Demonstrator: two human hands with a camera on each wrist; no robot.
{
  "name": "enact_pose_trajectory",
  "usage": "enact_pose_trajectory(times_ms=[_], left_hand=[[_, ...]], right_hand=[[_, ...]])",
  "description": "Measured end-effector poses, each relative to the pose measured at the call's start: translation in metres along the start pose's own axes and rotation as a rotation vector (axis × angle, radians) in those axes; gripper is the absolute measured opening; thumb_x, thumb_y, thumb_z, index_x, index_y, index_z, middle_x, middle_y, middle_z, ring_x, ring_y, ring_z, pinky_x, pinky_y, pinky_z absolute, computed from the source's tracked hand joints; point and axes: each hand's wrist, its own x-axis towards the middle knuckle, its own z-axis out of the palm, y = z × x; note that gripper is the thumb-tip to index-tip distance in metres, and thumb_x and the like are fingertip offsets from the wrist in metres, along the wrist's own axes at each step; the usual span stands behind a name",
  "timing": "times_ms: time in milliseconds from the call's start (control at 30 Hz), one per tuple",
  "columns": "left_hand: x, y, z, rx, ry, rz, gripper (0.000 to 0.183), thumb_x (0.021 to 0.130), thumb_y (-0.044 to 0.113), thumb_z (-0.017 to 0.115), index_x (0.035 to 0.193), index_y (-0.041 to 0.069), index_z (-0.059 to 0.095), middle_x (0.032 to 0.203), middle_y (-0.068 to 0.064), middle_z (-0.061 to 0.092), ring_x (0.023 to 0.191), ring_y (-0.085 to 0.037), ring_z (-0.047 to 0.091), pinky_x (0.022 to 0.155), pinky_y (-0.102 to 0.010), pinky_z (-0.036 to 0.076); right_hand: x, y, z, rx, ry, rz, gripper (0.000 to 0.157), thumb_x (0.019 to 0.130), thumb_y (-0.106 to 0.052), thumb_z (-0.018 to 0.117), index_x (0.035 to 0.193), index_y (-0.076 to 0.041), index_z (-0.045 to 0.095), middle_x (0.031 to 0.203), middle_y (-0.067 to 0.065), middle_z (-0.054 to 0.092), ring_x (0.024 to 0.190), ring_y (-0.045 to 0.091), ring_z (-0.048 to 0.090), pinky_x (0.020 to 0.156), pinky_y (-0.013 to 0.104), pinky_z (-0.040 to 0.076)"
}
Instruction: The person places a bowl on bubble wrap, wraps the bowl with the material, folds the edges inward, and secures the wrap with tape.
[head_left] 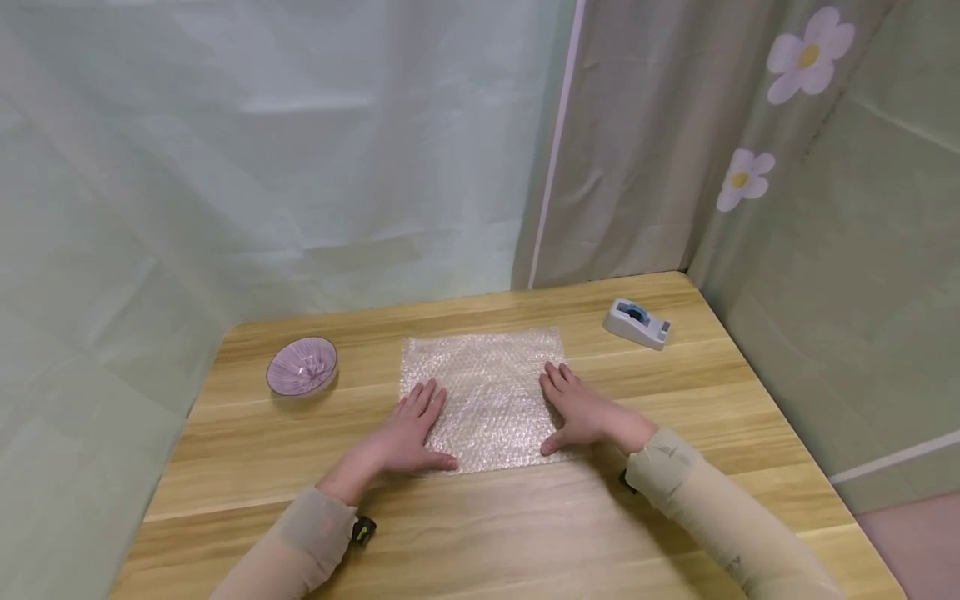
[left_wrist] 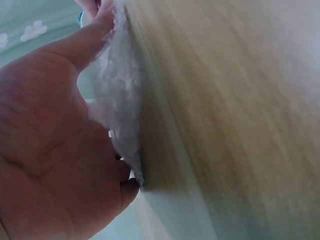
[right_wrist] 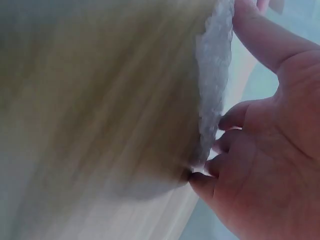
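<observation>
A sheet of clear bubble wrap (head_left: 491, 400) lies flat on the wooden table, seen nearly edge-on as a bubbly strip in both wrist views. On its left edge rests my left hand (head_left: 408, 429), fingers extended and thumb spread along the near edge. My right hand (head_left: 581, 408) touches the right edge in the same way, its thumb near the front corner. The left wrist view shows the left palm (left_wrist: 50, 140) beside the wrap's edge. In the right wrist view, the right palm (right_wrist: 280, 135) faces the camera with fingertips at the wrap.
A purple striped bowl (head_left: 302, 367) stands at the table's left. Toward the back right sits a white tape dispenser (head_left: 637, 325) with a blue core. Pale curtains (head_left: 337, 150) hang behind the table (head_left: 480, 533) and along both sides.
</observation>
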Motion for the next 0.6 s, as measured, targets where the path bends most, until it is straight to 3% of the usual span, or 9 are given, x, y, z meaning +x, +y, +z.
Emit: enact_pose_trajectory(times_ms=[200,267,433,600], left_hand=[[-0.002,-0.004,0.003,-0.016,0.010,0.000,0.131,0.083,0.072,0.078,0.169,-0.002,0.013,0.175,-0.031,-0.004,0.160,-0.052,-0.005,0.127,-0.069,0.006],[-0.005,0.003,-0.002,0.014,-0.013,-0.042,0.131,0.082,0.069,0.082,0.169,-0.002,0.015,0.175,-0.029,-0.002,0.161,-0.050,-0.003,0.127,-0.068,0.010],[-0.009,0.012,-0.005,0.087,-0.048,-0.072,0.127,0.085,0.067,0.080,0.170,0.000,0.013,0.176,-0.027,-0.003,0.162,-0.047,-0.002,0.129,-0.064,0.012],[-0.015,0.012,-0.006,0.081,-0.048,-0.048,0.130,0.083,0.069,0.081,0.169,-0.003,0.014,0.175,-0.030,-0.002,0.161,-0.049,-0.001,0.128,-0.067,0.010]], right_hand=[[-0.002,0.009,-0.007,0.024,-0.031,0.020,0.136,0.077,-0.051,0.094,0.167,0.008,0.011,0.174,0.032,-0.004,0.161,0.049,-0.002,0.129,0.064,0.011],[-0.005,0.012,-0.008,0.032,-0.040,0.022,0.138,0.075,-0.050,0.095,0.168,0.007,0.011,0.174,0.030,-0.005,0.162,0.047,-0.002,0.129,0.064,0.010],[-0.007,0.017,-0.008,0.036,-0.041,0.005,0.140,0.073,-0.053,0.095,0.169,0.003,0.011,0.176,0.025,-0.005,0.163,0.043,-0.002,0.129,0.067,0.007],[-0.009,0.020,-0.008,0.049,-0.043,-0.010,0.139,0.073,-0.054,0.095,0.171,-0.001,0.011,0.177,0.021,-0.004,0.162,0.046,-0.005,0.127,0.070,0.003]])
